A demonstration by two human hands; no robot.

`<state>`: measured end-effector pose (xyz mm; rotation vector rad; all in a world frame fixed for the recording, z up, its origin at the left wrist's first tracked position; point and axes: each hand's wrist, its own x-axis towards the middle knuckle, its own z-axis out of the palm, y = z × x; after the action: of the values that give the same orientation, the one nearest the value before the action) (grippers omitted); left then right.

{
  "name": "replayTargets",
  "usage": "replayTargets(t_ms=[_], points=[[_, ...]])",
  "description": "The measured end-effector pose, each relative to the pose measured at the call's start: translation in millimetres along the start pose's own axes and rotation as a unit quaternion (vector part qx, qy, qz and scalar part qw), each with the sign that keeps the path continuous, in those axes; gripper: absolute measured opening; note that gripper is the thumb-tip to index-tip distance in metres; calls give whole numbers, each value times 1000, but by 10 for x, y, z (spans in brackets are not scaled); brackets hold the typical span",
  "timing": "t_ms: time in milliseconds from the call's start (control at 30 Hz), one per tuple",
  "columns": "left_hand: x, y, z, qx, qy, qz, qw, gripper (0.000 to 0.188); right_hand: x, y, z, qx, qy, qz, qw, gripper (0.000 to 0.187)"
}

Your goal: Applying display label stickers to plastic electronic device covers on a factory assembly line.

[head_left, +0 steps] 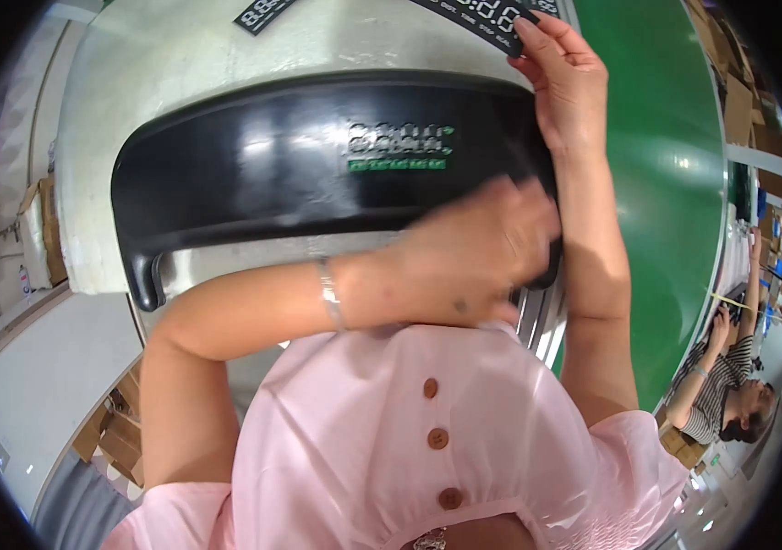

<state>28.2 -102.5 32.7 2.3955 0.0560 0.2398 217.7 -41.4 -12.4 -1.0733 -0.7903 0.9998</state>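
A long, curved black plastic console housing (262,183) lies in front of me, with digit-shaped cutouts (397,139) and a row of small green-backed slots near its middle. At the upper right my right hand (569,78) pinches the end of a black display overlay strip (473,26) printed with white digits. The strip runs out of the picture at the top. My left hand (492,243) reaches across my body over the housing's right end. Motion smears its fingers, so I cannot make out whether they hold anything.
Another dark printed strip (262,16) lies at the top of the pale work table (102,137). Green surface (656,202) stretches along the right. A person in a striped top (721,394) works at the far right, near cardboard boxes (741,110). More cartons (116,440) stand at lower left.
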Motion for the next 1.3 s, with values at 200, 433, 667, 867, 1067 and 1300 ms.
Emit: replayTargets(t_ms=[200, 433, 667, 867, 1067, 1300], points=[[-637, -64, -117, 55, 267, 25, 962, 20, -513, -308, 262, -158, -26, -20, 987, 21], [-1319, -201, -437, 172, 382, -260, 870, 46, -784, -285, 371, -206, -99, 30, 973, 25], [-1157, -269, -317, 144, 295, -271, 905, 97, -826, -268, 423, -285, -122, 10, 951, 25], [-1139, -314, -262, 171, 302, -268, 899, 95, -826, -258, 388, -302, -115, -1, 946, 23], [-1138, -312, -254, 175, 306, -270, 896, 95, -831, -253, 395, -305, -118, -3, 945, 23], [-1141, -326, -259, 180, 298, -272, 897, 96, -825, -253, 396, -305, -117, 0, 945, 23]])
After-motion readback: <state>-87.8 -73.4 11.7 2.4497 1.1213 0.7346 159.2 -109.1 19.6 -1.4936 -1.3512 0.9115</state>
